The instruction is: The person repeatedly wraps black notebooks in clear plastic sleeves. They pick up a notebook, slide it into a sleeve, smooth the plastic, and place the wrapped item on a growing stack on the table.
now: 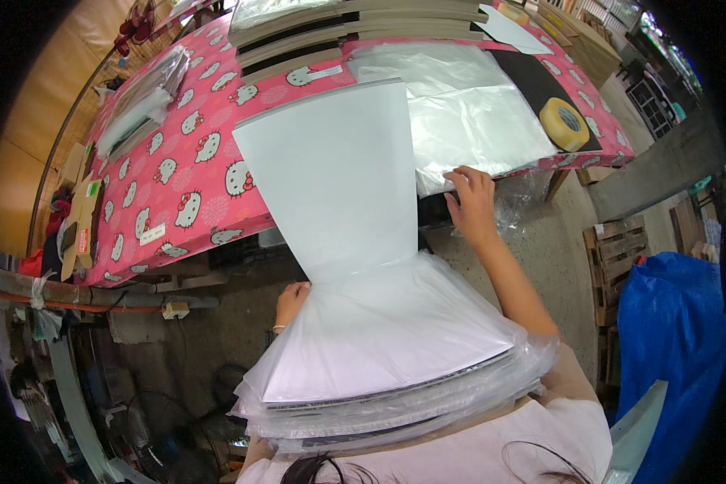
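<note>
A tall stack of flat white boards in clear plastic sleeves rests against my chest. A bare white board slants from the stack up onto the pink patterned table. My left hand grips the left edge of the stack beside that board. My right hand reaches to the table's near edge and presses its fingers on a pile of clear plastic bags.
A roll of yellow tape lies on a black sheet at the table's right. Stacked brown boards line the far edge. Bagged sheets lie at far left. A blue tarp and wooden pallets stand at right.
</note>
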The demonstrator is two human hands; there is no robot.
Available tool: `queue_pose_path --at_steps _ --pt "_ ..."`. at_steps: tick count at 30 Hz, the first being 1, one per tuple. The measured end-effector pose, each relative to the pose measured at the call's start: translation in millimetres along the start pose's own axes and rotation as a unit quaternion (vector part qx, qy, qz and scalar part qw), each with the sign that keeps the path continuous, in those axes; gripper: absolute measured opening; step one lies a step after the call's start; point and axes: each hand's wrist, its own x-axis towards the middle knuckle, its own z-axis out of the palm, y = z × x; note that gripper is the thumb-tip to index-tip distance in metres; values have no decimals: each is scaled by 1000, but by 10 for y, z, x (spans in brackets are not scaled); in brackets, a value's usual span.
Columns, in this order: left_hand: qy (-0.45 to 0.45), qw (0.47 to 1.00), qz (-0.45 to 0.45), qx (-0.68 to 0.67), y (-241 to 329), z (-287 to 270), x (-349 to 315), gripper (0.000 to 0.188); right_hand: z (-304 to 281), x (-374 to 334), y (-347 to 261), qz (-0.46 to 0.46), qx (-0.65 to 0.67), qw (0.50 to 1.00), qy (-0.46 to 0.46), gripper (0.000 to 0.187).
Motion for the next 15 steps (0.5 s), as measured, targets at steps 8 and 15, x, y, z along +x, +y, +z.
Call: queue_pose_path --at_steps 8,15 --pt "15 999 -24 -24 54 50 -35 35 242 140 643 194 227 945 -132 8" --pt "11 999 -23 -22 -10 -29 -35 31 300 957 1520 358 283 889 -45 8"
